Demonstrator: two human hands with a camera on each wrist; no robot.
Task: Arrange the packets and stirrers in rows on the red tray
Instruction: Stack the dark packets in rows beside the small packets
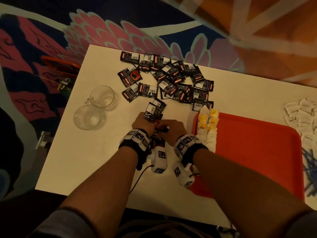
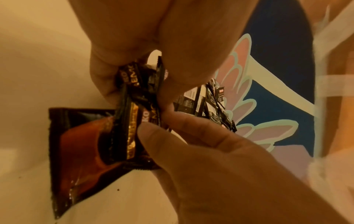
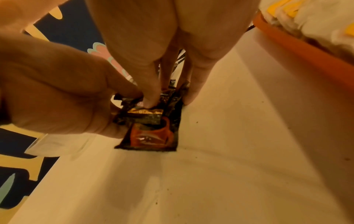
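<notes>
A small stack of black coffee packets [image 1: 154, 110] is pinched from both sides: the left hand [image 1: 143, 123] is curled around it, while the right hand [image 1: 173, 128] grips its near end between thumb and fingertips [image 3: 151, 101]. Both wrists are held low, side by side, just beside the left edge of the red tray [image 1: 257, 152], on the white table [image 1: 85, 160].

- My head camera looks steeply down over the white table [image 1: 85, 160].
- Both wrist cameras sit very close, facing along my fingers.
- All three share the held coffee sachets [image 1: 154, 110].
</notes>
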